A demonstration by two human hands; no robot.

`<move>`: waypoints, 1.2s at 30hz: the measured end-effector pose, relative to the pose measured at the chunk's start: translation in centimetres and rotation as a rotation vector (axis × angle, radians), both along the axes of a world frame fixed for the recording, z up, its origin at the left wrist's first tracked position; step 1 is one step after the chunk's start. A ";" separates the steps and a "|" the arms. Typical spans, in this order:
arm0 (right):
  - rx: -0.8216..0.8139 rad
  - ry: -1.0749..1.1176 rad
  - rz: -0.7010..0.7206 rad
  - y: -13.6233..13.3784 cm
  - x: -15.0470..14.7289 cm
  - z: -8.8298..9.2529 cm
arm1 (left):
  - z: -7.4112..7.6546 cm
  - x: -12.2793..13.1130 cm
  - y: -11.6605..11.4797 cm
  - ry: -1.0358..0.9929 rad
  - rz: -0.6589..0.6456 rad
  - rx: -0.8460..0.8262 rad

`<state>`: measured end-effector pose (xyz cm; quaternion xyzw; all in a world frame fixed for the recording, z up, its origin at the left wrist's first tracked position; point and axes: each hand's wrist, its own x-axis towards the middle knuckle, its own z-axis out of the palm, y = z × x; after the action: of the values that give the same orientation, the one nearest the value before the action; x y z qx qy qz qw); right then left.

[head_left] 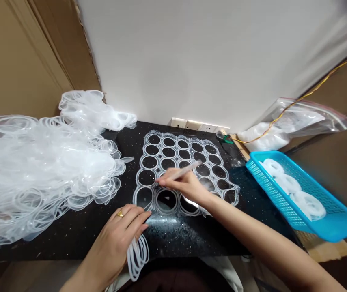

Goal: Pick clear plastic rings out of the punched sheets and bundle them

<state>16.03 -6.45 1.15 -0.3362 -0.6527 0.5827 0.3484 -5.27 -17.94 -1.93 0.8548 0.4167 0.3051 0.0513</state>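
three rolls [289, 184] in basket [339, 227] beside ring sheet [161, 142]

Left hand [121, 232] palm down, fingers loosely curled. Right hand [186, 185] forward, fingertips pinched, forearm stretched out.

The black countertop [176, 239] is glittering with pale speckles, the clear sheet [175, 149] is showing rows of circles, the latticed basket [337, 227] is glowing blue.

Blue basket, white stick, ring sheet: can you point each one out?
blue basket [270, 188], head view, on its latticed left wall.
white stick [189, 168], head view, on the bare shaft beyond the fingers.
ring sheet [160, 146], head view, on the web between far-left rings.
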 end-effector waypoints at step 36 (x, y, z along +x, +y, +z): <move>0.049 -0.130 -0.035 -0.5 1.9 -0.6 | -0.5 -1.8 -2.4 -0.016 -0.058 -0.018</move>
<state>17.89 -6.97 0.52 -0.3759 -0.6821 0.5372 0.3238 -7.06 -20.29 -2.47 0.8635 0.3943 0.3063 0.0710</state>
